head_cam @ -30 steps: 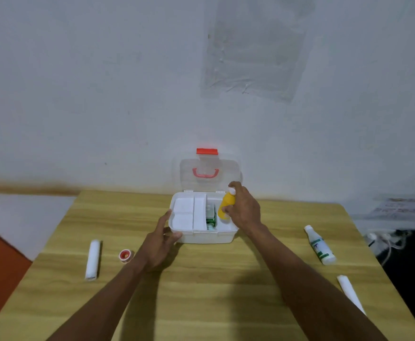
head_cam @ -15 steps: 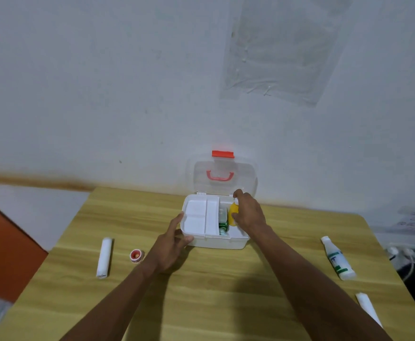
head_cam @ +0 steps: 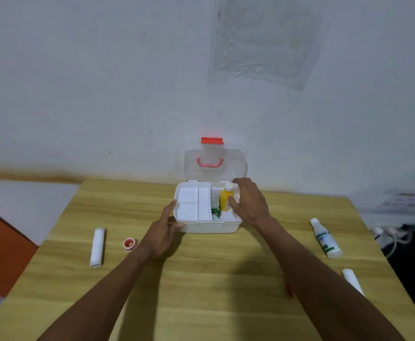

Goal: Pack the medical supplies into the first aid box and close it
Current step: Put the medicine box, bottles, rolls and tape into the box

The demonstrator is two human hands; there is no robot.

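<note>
The white first aid box point(head_cam: 208, 226) stands open at the table's far middle, its clear lid point(head_cam: 213, 173) with a red handle upright against the wall. A white tray insert point(head_cam: 189, 205) fills its left half. A yellow bottle point(head_cam: 225, 200) with a white cap and a green item point(head_cam: 215, 212) lie in the right half. My right hand point(head_cam: 250, 205) hovers over the box's right side with fingers apart, thumb beside the yellow bottle. My left hand point(head_cam: 163, 232) grips the box's front-left corner.
On the wooden table point(head_cam: 213, 279), a white bandage roll point(head_cam: 96, 247) and a small red tape roll point(head_cam: 129, 244) lie left of the box. A white bottle with a green label point(head_cam: 325, 238) and a white tube point(head_cam: 353, 280) lie at the right. Cables hang beyond the right edge.
My right hand lowered the yellow bottle into the box's right half and has opened and drawn back from it. My left hand stayed on the box corner.
</note>
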